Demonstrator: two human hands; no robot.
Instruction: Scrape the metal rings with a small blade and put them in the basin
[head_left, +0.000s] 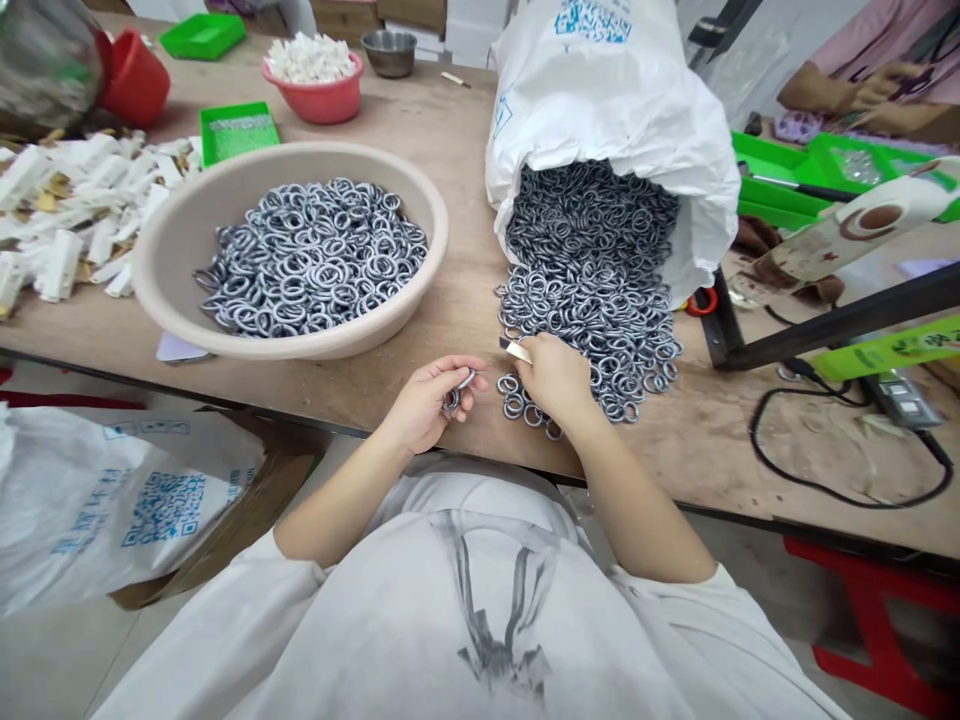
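My left hand [431,402] is closed on grey metallic rings [452,398], near the table's front edge. In my right hand [556,378] is a small tool with a pale handle [517,351] and a dark tip, gripped at the front edge of a heap of loose rings [592,320]. The heap spills from the mouth of a white sack [600,100] lying on its side. To the left stands a wide beige basin [292,346] holding many similar rings [322,260]. What the right fingers cover is hidden.
White plastic pieces [67,215] are piled at the far left. Behind the basin are a green tray [238,150], a pink bowl [322,100] of white parts and a metal bowl [388,55]. On the right, a black cable [787,480] and dark frame [847,320]. A co-worker's hands [885,95] show beyond.
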